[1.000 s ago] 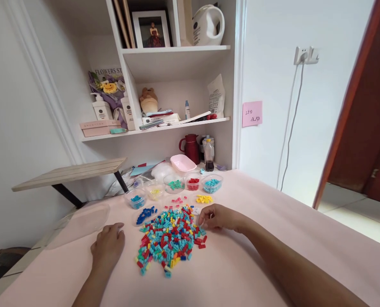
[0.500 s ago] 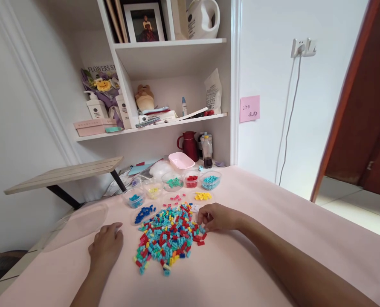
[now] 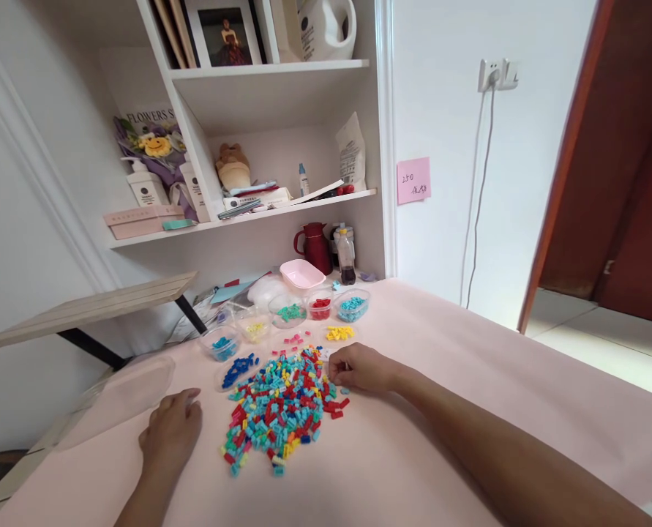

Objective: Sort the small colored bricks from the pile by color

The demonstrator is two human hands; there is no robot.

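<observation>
A mixed pile of small toy building bricks (image 3: 282, 401) lies on the pink-covered table. At the right edge of the pile is my right hand (image 3: 361, 368), its thumb and fingers pinched together; whatever they hold is hidden. A few white bricks (image 3: 324, 354) lie by its fingertips, and loose red bricks (image 3: 337, 411) sit just below it. My left hand (image 3: 170, 430) rests palm down on the table left of the pile, fingers loosely stretched and holding nothing. Dark blue bricks (image 3: 238, 370), pink bricks (image 3: 293, 340) and yellow bricks (image 3: 339, 333) form sorted groups behind the pile.
Clear tubs hold blue bricks (image 3: 224, 348), pale yellow bricks (image 3: 255, 331), green bricks (image 3: 290, 312), red bricks (image 3: 320, 308) and light blue bricks (image 3: 353, 309). Behind stand a pink basin (image 3: 302, 275), a red jug (image 3: 315, 249) and a bottle (image 3: 347, 258). A clear lid (image 3: 125, 399) lies left.
The whole view has shifted, so things sit farther left. My right hand has drawn its fingers closer together at the pile's edge. The left hand stays resting on the table.
</observation>
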